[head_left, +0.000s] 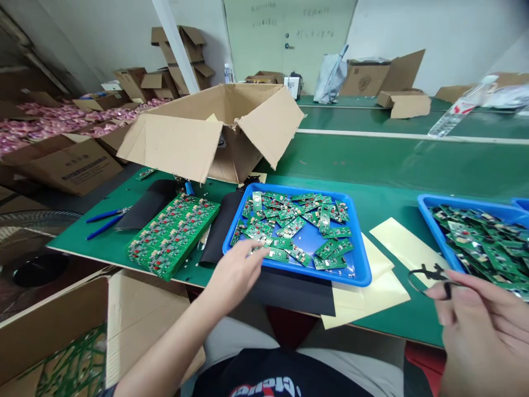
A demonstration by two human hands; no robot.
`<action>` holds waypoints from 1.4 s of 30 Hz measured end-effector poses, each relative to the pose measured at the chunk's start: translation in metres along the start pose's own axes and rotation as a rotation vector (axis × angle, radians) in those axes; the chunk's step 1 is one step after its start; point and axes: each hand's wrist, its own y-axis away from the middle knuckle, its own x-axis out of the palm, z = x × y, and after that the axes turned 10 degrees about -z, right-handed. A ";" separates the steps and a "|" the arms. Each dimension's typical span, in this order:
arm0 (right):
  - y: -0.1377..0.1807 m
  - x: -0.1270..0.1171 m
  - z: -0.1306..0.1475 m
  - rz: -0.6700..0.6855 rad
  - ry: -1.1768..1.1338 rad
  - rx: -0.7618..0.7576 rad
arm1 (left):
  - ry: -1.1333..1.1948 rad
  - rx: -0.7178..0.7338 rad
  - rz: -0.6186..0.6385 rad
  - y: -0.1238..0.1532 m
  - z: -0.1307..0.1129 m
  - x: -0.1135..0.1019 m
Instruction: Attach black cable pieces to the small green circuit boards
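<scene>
My left hand reaches over the near-left rim of a blue tray filled with several small green circuit boards; its fingertips touch the boards at the tray's front corner. My right hand is raised at the lower right, pinching a thin black tool with looped handles between its fingers. A stack of larger green circuit board panels lies left of the tray on the green table.
An open cardboard box stands behind the tray. Blue-handled pliers lie at the far left. A second blue tray of boards sits at right. Yellow sheets and black mats lie near the table's front edge.
</scene>
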 end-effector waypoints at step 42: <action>-0.061 0.151 -0.006 0.646 -0.589 0.471 | 1.692 -0.916 -0.125 -0.135 -0.015 0.032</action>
